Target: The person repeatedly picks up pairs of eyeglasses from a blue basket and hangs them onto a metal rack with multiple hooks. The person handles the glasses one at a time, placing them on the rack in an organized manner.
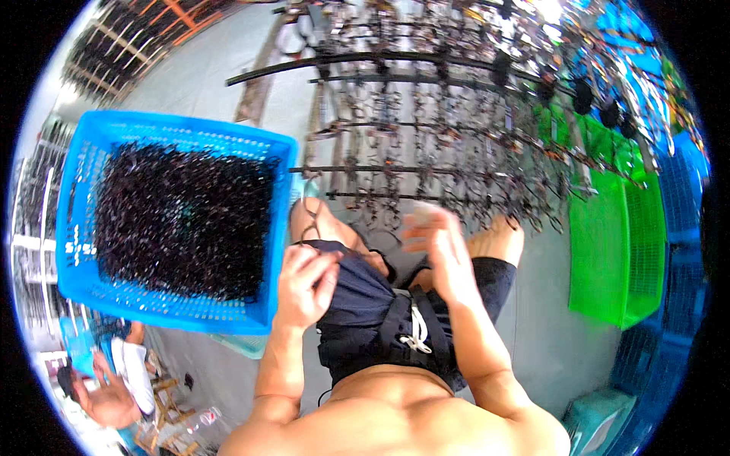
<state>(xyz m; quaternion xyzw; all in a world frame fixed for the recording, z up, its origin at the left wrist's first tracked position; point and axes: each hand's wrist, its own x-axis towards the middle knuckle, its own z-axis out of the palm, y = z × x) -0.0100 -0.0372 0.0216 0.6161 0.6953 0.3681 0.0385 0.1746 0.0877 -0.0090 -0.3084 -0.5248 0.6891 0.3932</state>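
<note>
My left hand point(306, 287) is beside the right wall of a large blue plastic basket point(281, 228), its fingers curled together. A thin, dark, curved piece point(310, 226) rises from its fingertips; its exact kind is too small to make out. Inside the basket lies a heap of small, thin, dark, shiny pieces point(186, 220). My right hand point(439, 247) is raised over my lap, below the near end of a hanging rack point(426, 129). Motion smears its fingers, and whether anything is in them is unclear. Rows of dark bars on the rack carry many small, loop-shaped dark pieces.
A bright green basket point(608, 251) stands to the right, with blue crates point(677, 281) beyond it. A teal container point(601, 418) is at the lower right. At the lower left another person point(114, 395) sits near wooden stools point(171, 414). Grey floor lies around my legs.
</note>
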